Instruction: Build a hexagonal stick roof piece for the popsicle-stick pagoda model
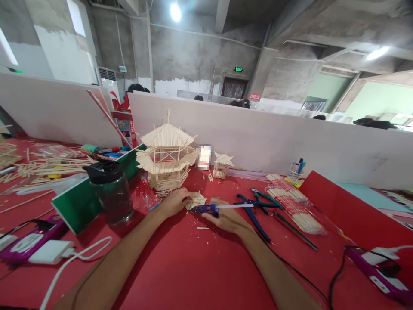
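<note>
A blue glue gun (pixel 206 209) with a white glue stick out of its back is gripped in my right hand (pixel 223 215), its nozzle pointing left at a small flat piece of wooden sticks (pixel 197 199). My left hand (pixel 177 201) is closed at the left edge of that piece, fingertips pressed on it. Behind my left hand stands a two-tiered stick pavilion (pixel 167 157). A smaller stick pavilion (pixel 223 165) is farther back to the right. One loose stick (pixel 202 228) lies in front of the hands.
A dark-lidded water bottle (pixel 111 193) and green board (pixel 77 206) are at left. Blue cutters (pixel 254 213), green-handled pliers (pixel 267 198) and bagged sticks (pixel 293 202) lie at right. Purple power strips (pixel 377 273) and cables occupy both sides. White partitions (pixel 258 142) stand behind.
</note>
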### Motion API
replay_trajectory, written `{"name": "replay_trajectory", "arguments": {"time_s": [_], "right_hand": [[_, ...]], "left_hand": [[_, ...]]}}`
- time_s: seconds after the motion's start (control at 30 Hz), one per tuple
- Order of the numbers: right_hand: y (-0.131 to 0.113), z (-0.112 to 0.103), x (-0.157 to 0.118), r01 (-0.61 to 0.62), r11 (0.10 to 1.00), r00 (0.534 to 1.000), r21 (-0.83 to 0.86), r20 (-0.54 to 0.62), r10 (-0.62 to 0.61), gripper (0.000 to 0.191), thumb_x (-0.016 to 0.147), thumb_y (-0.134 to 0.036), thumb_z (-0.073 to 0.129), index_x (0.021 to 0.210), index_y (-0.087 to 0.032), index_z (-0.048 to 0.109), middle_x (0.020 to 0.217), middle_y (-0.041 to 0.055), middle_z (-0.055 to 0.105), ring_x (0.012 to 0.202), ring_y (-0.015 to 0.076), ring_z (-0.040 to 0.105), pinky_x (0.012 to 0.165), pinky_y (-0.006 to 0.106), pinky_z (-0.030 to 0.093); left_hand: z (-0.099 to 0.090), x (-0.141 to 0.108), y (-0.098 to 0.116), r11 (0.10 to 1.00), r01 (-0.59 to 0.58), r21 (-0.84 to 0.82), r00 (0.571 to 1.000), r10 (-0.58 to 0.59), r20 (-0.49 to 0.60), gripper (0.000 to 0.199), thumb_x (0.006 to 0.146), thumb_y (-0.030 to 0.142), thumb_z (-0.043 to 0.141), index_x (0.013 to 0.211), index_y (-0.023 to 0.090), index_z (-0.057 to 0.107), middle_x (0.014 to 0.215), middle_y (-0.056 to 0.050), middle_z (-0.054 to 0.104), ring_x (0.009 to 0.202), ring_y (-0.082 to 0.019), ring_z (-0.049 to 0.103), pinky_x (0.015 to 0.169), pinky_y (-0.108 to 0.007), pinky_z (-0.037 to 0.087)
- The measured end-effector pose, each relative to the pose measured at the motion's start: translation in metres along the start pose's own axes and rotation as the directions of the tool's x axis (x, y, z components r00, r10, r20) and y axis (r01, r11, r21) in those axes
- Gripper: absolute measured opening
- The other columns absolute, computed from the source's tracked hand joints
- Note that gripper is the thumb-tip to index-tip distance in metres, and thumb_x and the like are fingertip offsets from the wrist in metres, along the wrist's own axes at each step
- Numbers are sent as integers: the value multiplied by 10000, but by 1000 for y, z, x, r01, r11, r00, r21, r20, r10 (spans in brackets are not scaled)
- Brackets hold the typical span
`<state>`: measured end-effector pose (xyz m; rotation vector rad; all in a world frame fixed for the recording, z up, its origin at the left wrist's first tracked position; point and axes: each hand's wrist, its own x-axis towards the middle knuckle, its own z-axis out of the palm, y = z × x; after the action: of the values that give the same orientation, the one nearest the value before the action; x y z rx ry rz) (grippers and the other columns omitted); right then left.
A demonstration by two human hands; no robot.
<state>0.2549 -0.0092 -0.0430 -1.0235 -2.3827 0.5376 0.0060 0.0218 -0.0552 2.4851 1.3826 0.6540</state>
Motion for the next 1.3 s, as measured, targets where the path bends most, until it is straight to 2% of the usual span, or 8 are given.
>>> {"name": "replay_trajectory", "arguments": {"time_s": [0.13,0.37,0.6,0.9,1.07,1.3], "right_hand": [[4,-1,0,-51,996,999,-70,-21,50,300,917,-470,569,912,-190,675,880,55,661,750,184,573,690,278,401],[-2,1,2,12,999,1000,-42,7,-12,258,919,-433,572,1000,-220,694,930,56,678,805,192,592,728,279,416],[6,-6,-2,-98,995,995,-20,12,98,310,903,-478,569,844,-184,648,820,37,648,690,164,550,619,258,367],[7,-3,-1,-77,997,997,-25,13,77,299,902,-471,579,820,-189,630,833,35,649,713,164,556,639,261,362],[6,-12,-3,-75,995,997,-69,11,76,311,904,-476,572,796,-188,619,796,30,634,703,168,545,633,264,365],[11,-28,-7,-125,992,991,-18,44,126,354,909,-506,548,838,-175,652,797,29,647,675,163,546,631,271,385]], "left_hand": [[0,0,-1,1000,0,1,1000,0,-2,178,910,258,541,892,195,707,879,-43,655,834,-182,612,758,-265,430],[2,0,-4,1000,-16,1,1000,16,-14,169,912,272,549,889,194,698,873,-37,649,817,-177,611,746,-262,422],[2,1,-3,1000,8,2,1000,-8,-1,174,913,264,545,878,196,701,875,-40,650,836,-182,615,749,-260,420],[1,1,-1,1000,2,3,1000,-2,1,187,915,280,538,881,198,702,876,-39,651,819,-181,611,750,-262,423],[1,1,0,1000,13,1,1000,-13,4,179,908,266,541,868,198,702,875,-41,652,822,-181,615,758,-262,427],[-1,0,3,999,32,1,999,-32,7,168,904,254,551,875,206,709,884,-36,656,828,-182,618,744,-259,417]]}}
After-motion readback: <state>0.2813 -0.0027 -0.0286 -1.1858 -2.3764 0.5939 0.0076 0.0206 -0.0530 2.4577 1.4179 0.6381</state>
